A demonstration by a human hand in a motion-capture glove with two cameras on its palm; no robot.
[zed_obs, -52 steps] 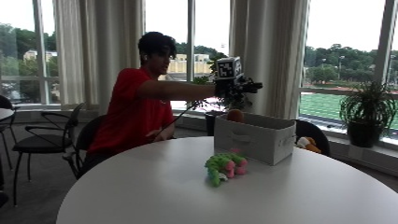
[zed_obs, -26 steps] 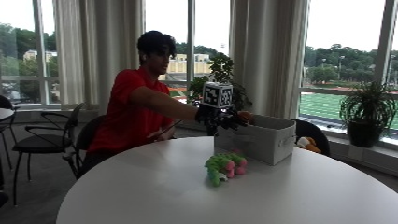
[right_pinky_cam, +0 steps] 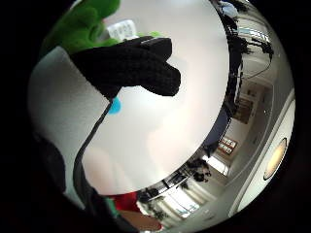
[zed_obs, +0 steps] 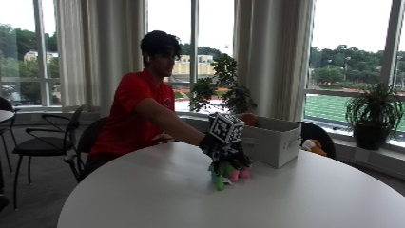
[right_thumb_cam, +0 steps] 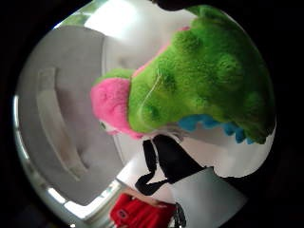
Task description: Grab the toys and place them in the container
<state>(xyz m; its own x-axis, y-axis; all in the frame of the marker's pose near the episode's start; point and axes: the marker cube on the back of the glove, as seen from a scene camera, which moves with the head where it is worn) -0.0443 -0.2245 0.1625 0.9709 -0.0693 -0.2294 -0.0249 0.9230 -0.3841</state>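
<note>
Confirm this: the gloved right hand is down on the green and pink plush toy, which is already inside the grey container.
Wrong on one count. The gloved right hand is down on the green and pink plush toy, but the toy lies on the white table, in front of the grey container, not inside it. The outside view shows this.

Plush toys, three in count: one green and pink plush toy [zed_obs: 226, 172] directly under the gloved right hand [zed_obs: 223, 153] on the table; one orange toy [zed_obs: 249, 119] showing above the rim of the container, beyond the hand; one orange and white toy [zed_obs: 313, 147] past the container, farthest from the hand. Containers: one grey fabric box [zed_obs: 273, 142], just beside the hand. Tables: one round white table [zed_obs: 139, 194]. Potted plants: two, one [zed_obs: 222, 90] behind the hand, one [zed_obs: 374, 114] far off at the window. Empty chairs: one [zed_obs: 47, 145], on the far side of the person from the hand.
</note>
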